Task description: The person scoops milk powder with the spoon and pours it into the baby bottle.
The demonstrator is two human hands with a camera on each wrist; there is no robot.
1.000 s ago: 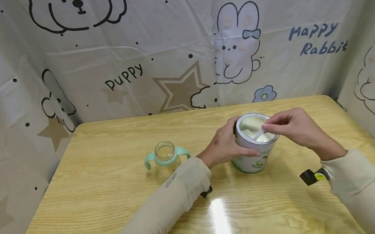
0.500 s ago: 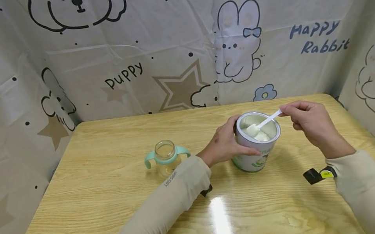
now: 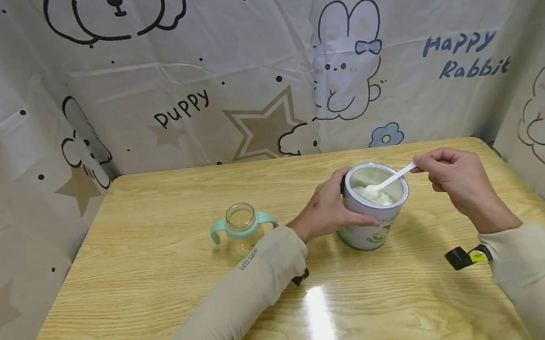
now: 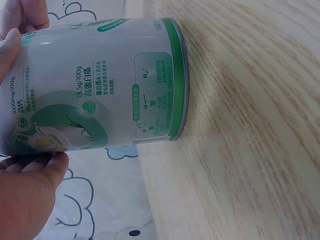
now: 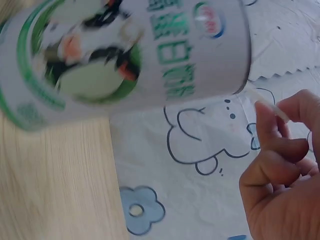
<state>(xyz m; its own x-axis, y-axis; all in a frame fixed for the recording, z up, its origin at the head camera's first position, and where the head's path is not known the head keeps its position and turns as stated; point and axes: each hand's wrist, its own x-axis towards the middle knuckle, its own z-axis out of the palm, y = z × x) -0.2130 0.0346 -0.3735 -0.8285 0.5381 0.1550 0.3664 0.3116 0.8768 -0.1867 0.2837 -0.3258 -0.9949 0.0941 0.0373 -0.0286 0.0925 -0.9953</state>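
Observation:
A white and green milk powder can [image 3: 370, 229] stands tilted on the table, its mouth uncovered and pale powder [image 3: 382, 198] inside. My left hand [image 3: 326, 209] grips the can around its left side near the rim; the left wrist view shows the printed wall of the can [image 4: 100, 85] between thumb and fingers. With thumb and fingertips my right hand [image 3: 460, 180] pinches the handle end of a white scoop [image 3: 397, 175]. The scoop's head is down in the can, among the powder. In the right wrist view most of the scoop is hidden behind the can [image 5: 130, 55].
A clear baby bottle [image 3: 242, 231] with mint-green handles and no lid stands left of the can, partly behind my left sleeve [image 3: 247, 294]. The wooden table [image 3: 153, 208] ends at a printed cloth backdrop [image 3: 260, 79] behind and at both sides.
My right hand has moved right and drawn back from the can's mouth, so more of the scoop shows. Heaped powder on the scoop half a second ago now looks lower. My left hand holds still.

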